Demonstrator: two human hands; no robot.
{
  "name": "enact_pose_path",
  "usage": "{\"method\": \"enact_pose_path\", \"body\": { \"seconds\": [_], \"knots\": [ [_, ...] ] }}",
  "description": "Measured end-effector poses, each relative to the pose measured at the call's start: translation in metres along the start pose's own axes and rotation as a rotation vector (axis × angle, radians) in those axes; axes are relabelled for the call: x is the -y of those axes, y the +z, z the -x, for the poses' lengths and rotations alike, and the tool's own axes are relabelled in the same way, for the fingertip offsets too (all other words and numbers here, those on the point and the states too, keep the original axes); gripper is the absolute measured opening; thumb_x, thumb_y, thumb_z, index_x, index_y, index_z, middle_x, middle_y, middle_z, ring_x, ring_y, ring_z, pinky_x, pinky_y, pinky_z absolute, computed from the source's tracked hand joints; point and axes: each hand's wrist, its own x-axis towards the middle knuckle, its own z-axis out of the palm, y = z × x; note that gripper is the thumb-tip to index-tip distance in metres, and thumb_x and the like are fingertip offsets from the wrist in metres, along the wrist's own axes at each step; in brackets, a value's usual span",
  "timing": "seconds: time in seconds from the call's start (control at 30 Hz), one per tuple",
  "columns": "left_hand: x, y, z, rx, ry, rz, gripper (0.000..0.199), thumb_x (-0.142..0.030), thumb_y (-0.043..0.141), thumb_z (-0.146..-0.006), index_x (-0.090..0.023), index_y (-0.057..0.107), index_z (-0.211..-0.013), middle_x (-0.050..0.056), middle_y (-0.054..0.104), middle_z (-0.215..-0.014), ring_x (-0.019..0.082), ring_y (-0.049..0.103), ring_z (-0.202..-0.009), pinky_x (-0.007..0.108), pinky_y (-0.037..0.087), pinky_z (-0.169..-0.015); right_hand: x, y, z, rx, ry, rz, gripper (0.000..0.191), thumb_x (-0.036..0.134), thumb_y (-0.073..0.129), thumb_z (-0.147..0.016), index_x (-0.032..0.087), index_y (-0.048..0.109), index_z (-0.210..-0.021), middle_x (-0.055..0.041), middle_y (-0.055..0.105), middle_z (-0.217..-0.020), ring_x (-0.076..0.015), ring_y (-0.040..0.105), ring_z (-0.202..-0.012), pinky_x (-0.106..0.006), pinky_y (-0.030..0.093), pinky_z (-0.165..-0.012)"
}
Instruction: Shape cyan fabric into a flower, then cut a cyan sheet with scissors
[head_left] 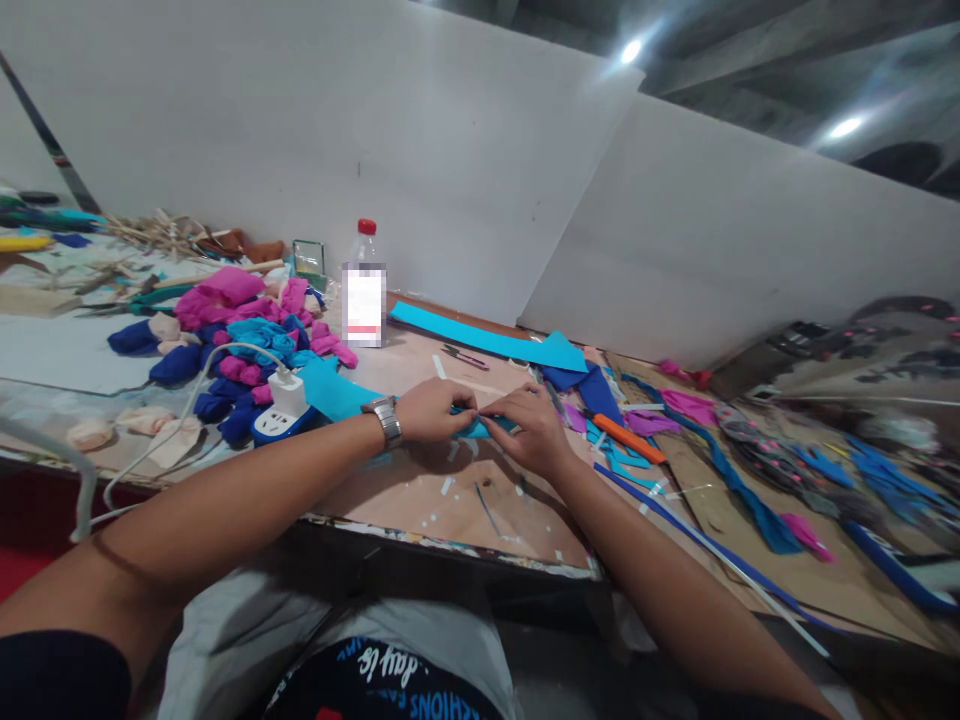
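Over the middle of the worktable, my left hand and my right hand meet with fingertips pinched. Between them shows a small bright blue strip, gripped from both sides; whether it is paper or cloth I cannot tell. A wider light blue piece lies just left of my left hand and partly behind it. Beyond the hands rests a long light blue strip, with a small dark pointed tool in front of it. An orange-handled cutter is to the right of my right hand.
A red-capped bottle stands at the back. On the left are a power socket with a white cable and a heap of pink and blue bundles. Coloured strips and scraps cover the right side. A white wall rises behind.
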Motion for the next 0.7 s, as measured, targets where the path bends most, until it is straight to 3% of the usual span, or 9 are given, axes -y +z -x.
{"method": "enact_pose_path", "body": {
  "seconds": [0.37, 0.57, 0.7],
  "knots": [
    [0.0004, 0.0040, 0.0014, -0.081, 0.051, -0.016, 0.021, -0.030, 0.058, -0.090, -0.018, 0.075, -0.088, 0.002, 0.074, -0.080, 0.016, 0.062, -0.073, 0.028, 0.038, -0.067, 0.0046, -0.0003, -0.0017, -0.052, 0.047, -0.025, 0.010, 0.028, 0.063, -0.095, 0.023, 0.068, -0.090, -0.0038, 0.075, -0.087, -0.0226, 0.065, -0.088, -0.044, 0.039, -0.089],
    [0.0000, 0.0048, 0.0034, -0.098, 0.133, -0.206, 0.024, -0.034, 0.055, -0.093, -0.022, 0.075, -0.096, 0.004, 0.077, -0.088, 0.019, 0.067, -0.080, 0.029, 0.039, -0.068, 0.0048, 0.0015, -0.0016, -0.061, 0.065, -0.119, 0.008, 0.027, 0.061, -0.095, 0.023, 0.068, -0.092, -0.0079, 0.072, -0.103, -0.0258, 0.062, -0.102, -0.046, 0.042, -0.092],
    [-0.0007, 0.0059, 0.0034, -0.064, 0.146, -0.311, 0.026, -0.036, 0.053, -0.095, -0.025, 0.075, -0.100, 0.005, 0.077, -0.093, 0.021, 0.069, -0.083, 0.029, 0.038, -0.066, 0.0048, -0.0001, -0.0017, 0.008, 0.068, -0.140, 0.009, 0.025, 0.058, -0.095, 0.023, 0.067, -0.094, -0.0085, 0.070, -0.109, -0.0273, 0.059, -0.106, -0.048, 0.041, -0.095]
  ]
}}
